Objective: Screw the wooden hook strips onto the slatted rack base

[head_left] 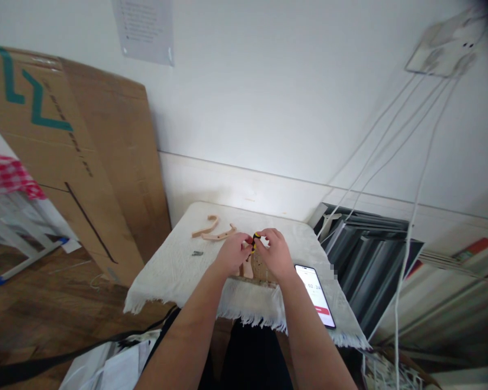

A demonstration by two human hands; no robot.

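A short black-and-yellow screwdriver (256,236) stands tilted between my two hands, its thin shaft pointing down. My right hand (275,253) pinches its handle from the right with thumb and fingers. From the other side, the fingers of my left hand (231,252) are closed against the handle's lower part. Under the shaft lies a pale wooden piece (248,269), partly covered by my left hand. It rests on a brown speckled board (263,271) at the table's front edge. The exact contact of the screwdriver tip is too small to tell.
Two curved wooden pieces, a hooked one (210,225) and one with holes (219,235), lie on the cloth-covered table (171,276). Near them is a small dark metal bit (197,253). A lit phone (315,295) lies right. Cardboard (106,162) leans left; white cables (421,179) hang right.
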